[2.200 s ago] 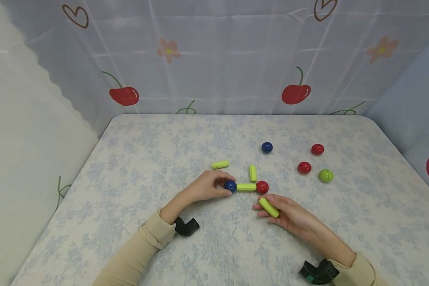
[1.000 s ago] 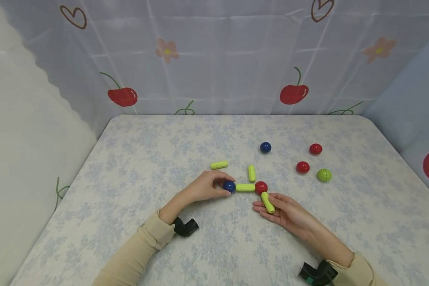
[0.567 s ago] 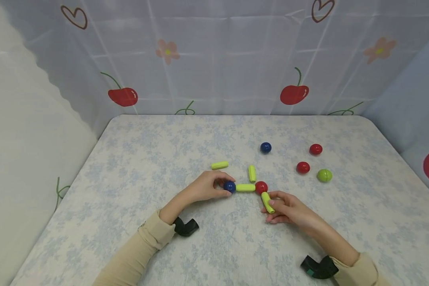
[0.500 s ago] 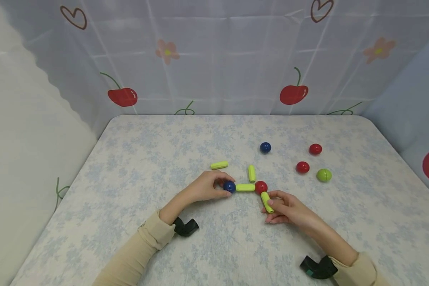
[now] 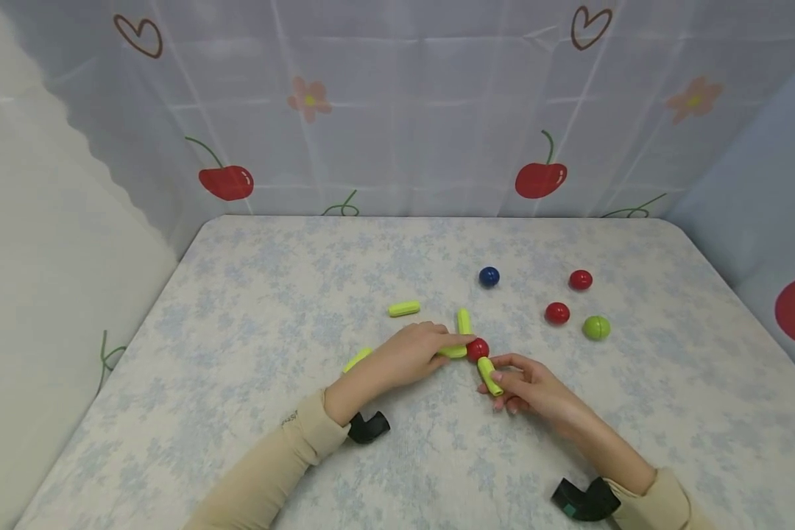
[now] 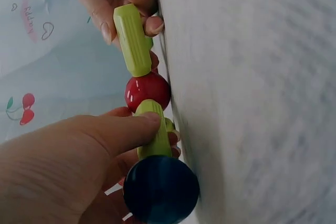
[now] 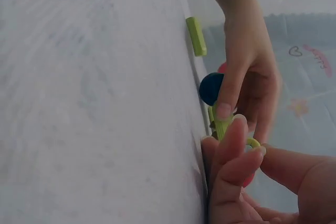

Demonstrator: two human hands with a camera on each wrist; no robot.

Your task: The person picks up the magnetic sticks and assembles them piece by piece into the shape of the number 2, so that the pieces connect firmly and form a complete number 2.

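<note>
In the head view my left hand (image 5: 411, 357) reaches over a yellow-green rod (image 5: 453, 352); its index fingertip is at the red ball (image 5: 478, 350). The left wrist view shows the thumb and fingers pinching this rod, which joins the red ball to a blue ball (image 6: 161, 189). That blue ball is hidden under the hand in the head view. My right hand (image 5: 536, 386) pinches a second yellow-green rod (image 5: 489, 377), whose far end meets the red ball. Another rod (image 5: 464, 322) lies just behind the joined pieces.
Loose rods lie behind the left hand (image 5: 404, 309) and beside its wrist (image 5: 358, 358). Farther back are a blue ball (image 5: 489, 277), two red balls (image 5: 557, 313) and a green ball (image 5: 596, 327). A patterned cloth covers the table (image 5: 271, 280); a printed curtain (image 5: 397, 110) hangs behind.
The right hand's rod has come up against the red ball, and its fingers have curled in. My left hand has shifted right from the blue ball onto the joining rod, uncovering a loose rod.
</note>
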